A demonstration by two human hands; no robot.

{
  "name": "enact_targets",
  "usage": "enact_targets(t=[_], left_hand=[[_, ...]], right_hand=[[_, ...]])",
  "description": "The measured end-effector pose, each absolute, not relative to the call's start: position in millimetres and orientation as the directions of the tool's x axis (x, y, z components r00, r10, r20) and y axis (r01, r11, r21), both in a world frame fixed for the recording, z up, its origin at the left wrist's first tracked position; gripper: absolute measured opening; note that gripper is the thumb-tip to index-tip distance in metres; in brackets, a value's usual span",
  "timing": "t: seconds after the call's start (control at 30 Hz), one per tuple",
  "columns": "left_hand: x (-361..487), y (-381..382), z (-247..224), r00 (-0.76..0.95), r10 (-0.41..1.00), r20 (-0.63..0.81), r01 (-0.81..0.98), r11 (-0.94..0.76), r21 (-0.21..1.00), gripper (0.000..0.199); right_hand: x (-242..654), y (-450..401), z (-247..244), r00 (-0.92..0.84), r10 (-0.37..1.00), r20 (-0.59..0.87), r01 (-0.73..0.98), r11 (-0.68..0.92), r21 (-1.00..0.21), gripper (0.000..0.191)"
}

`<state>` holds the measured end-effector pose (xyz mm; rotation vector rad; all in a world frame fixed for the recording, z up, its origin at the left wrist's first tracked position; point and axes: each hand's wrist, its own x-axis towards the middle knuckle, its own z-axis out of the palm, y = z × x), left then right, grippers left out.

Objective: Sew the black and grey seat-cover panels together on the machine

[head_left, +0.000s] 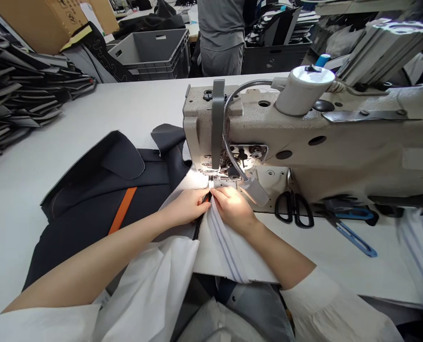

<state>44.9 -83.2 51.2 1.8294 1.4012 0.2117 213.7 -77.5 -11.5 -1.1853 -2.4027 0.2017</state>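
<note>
Under the lit needle area of the sewing machine, both hands meet at the edge of a dark fabric piece with an orange stripe. My left hand is closed on the fabric's edge, thumb and fingers pressed together. Just right of it, my right hand pinches a white strip with blue lines, which runs down over the table's front edge. The fingertips nearly touch, close in front of the presser foot. The exact contact under the fingers is hidden.
Black-handled scissors and a blue-handled tool lie right of my right hand. Dark pieces are stacked at the left. Behind the white table stand a grey crate and a person in grey.
</note>
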Motion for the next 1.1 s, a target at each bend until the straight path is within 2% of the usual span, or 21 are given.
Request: enact_targets(t=[0.07,0.13,0.2,0.3,0.53,0.63,0.73,0.9,1.03,1.07,1.1], left_hand=[[45,-84,48,0.290,0.907,-0.305,0.715,0.007,0.700,0.017],[46,-85,45,0.222,0.935,-0.277,0.701,0.045,0.712,0.010],[46,-85,42,0.202,0.943,-0.265,0.690,0.055,0.721,0.007],[46,-83,41,0.211,0.947,-0.242,0.678,0.037,0.734,0.016],[48,-66,39,0.222,0.961,-0.163,0.665,-0.027,0.746,0.020],[50,-59,38,0.208,0.969,-0.134,0.678,-0.044,0.733,0.021],[50,-55,35,0.198,0.971,-0.131,0.684,-0.041,0.728,0.020],[48,-55,29,0.221,0.962,-0.157,0.618,-0.014,0.786,0.015],[45,-62,22,0.222,0.969,-0.110,0.562,-0.035,0.826,0.012],[44,-64,20,0.212,0.975,-0.067,0.553,-0.063,0.831,0.012],[44,-67,19,0.206,0.978,-0.018,0.538,-0.098,0.838,0.012]], right_hand=[[213,-75,-13,-0.493,0.792,0.361,0.705,0.607,-0.367,0.028],[213,-74,-13,-0.499,0.780,0.378,0.692,0.621,-0.367,0.025],[212,-76,-11,-0.541,0.756,0.368,0.692,0.649,-0.316,0.022],[212,-80,-8,-0.581,0.748,0.321,0.723,0.655,-0.219,0.025],[214,-77,-6,-0.497,0.809,0.314,0.842,0.538,-0.052,0.035],[213,-73,-8,-0.480,0.815,0.324,0.854,0.518,-0.038,0.036],[212,-69,-8,-0.469,0.829,0.305,0.852,0.516,-0.090,0.035],[218,-76,3,-0.448,0.846,0.290,0.782,0.528,-0.332,0.035],[229,-144,10,-0.458,0.828,0.323,0.742,0.556,-0.374,0.028],[231,-170,6,-0.510,0.796,0.326,0.703,0.604,-0.376,0.029],[234,-195,-2,-0.592,0.753,0.287,0.625,0.654,-0.427,0.027]])
